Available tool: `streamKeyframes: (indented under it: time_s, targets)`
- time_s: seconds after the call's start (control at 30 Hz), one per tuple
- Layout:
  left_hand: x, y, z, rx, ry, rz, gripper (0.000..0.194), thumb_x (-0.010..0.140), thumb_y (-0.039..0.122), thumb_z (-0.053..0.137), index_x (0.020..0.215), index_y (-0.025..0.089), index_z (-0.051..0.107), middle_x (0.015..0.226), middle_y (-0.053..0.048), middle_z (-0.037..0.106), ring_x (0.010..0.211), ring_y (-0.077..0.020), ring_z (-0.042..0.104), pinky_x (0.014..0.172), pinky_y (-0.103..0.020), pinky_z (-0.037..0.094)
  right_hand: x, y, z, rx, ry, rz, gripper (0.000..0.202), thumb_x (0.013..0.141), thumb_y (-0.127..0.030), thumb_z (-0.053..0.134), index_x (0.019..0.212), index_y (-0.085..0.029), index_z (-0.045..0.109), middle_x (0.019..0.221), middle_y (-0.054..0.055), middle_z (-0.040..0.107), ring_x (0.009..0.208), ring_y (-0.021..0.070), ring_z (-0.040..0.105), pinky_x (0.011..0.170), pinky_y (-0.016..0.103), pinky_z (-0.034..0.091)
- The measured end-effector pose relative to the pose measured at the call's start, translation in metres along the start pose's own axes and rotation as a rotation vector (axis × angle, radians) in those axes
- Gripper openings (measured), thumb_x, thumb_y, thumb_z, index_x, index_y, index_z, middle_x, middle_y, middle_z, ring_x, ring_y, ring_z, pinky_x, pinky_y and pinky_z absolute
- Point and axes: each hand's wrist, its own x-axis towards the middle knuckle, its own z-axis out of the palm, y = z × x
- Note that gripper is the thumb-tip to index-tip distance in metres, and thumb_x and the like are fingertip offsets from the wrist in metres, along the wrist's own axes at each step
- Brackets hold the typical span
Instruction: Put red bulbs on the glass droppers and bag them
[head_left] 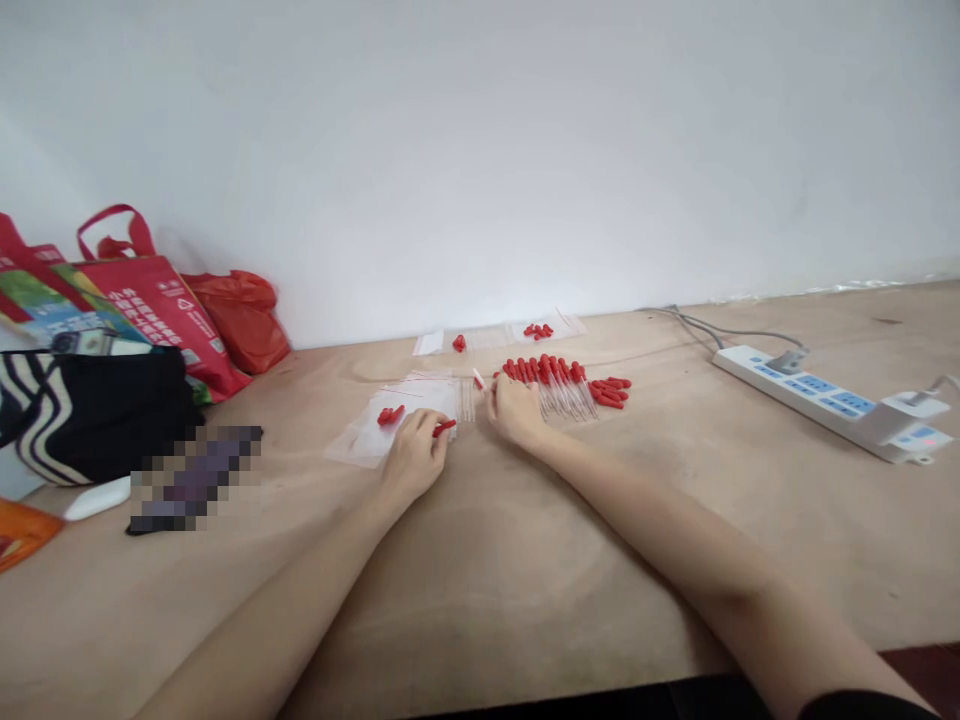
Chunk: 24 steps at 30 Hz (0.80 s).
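My left hand (416, 450) is closed, pinching a red rubber dropper bulb (444, 427). My right hand (517, 405) is closed too, with a slim white-and-red piece (478, 380) at its fingertips, too small to make out fully. Between the hands lie several bare glass tubes (466, 402). Just right of my right hand is a row of glass droppers (566, 395) with red bulbs, partly hidden by that hand. Loose red bulbs (611, 391) lie at the row's right end. Left of my left hand, more red bulbs (390, 415) rest on clear plastic bags (360, 440).
Further clear bags (487, 338) with red bulbs lie near the wall. A white power strip (810, 395) with plugs and cables sits at the right. At the left stand red shopping bags (165, 300), a black striped bag (105, 410) and a pixelated dark item (199, 480).
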Motion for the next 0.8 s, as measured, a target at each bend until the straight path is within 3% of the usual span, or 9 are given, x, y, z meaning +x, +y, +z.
streamKeyframes:
  time_s: [0.13, 0.3, 0.6, 0.8]
  targets:
    - [-0.005, 0.023, 0.005, -0.17, -0.081, -0.015, 0.007, 0.079, 0.016, 0.047, 0.084, 0.017, 0.05, 0.079, -0.003, 0.061, 0.073, -0.0165, 0.057, 0.069, -0.03, 0.045, -0.037, 0.041, -0.015, 0.201, 0.049, -0.289, 0.023, 0.086, -0.021, 0.03, 0.096, -0.013, 0.05, 0.085, 0.008, 0.062, 0.076, 0.0177, 0.054, 0.076, 0.032, 0.029]
    - [-0.008, 0.04, 0.009, -0.25, -0.135, 0.064, 0.014, 0.08, 0.016, 0.047, 0.091, 0.017, 0.054, 0.087, -0.003, 0.063, 0.08, -0.0166, 0.058, 0.073, -0.03, 0.046, -0.073, 0.072, -0.033, 0.238, 0.087, -0.465, 0.026, 0.086, -0.018, 0.034, 0.104, -0.016, 0.053, 0.083, 0.007, 0.06, 0.074, 0.0159, 0.052, 0.073, 0.031, 0.03]
    - [-0.008, 0.043, 0.01, -0.29, -0.121, 0.074, 0.014, 0.08, 0.018, 0.049, 0.091, 0.017, 0.057, 0.086, -0.004, 0.064, 0.078, -0.0164, 0.059, 0.071, -0.029, 0.047, -0.076, 0.063, -0.035, 0.204, 0.008, -0.568, 0.027, 0.085, -0.017, 0.038, 0.104, -0.018, 0.056, 0.078, 0.004, 0.059, 0.074, 0.0142, 0.051, 0.076, 0.033, 0.025]
    - [-0.008, 0.042, 0.011, -0.365, -0.052, 0.113, 0.015, 0.083, 0.022, 0.047, 0.087, 0.017, 0.06, 0.08, -0.003, 0.064, 0.072, -0.0143, 0.059, 0.066, -0.026, 0.046, -0.075, 0.064, -0.033, 0.249, -0.017, -0.629, 0.028, 0.084, -0.017, 0.04, 0.107, -0.018, 0.056, 0.079, 0.004, 0.059, 0.075, 0.0139, 0.051, 0.076, 0.032, 0.025]
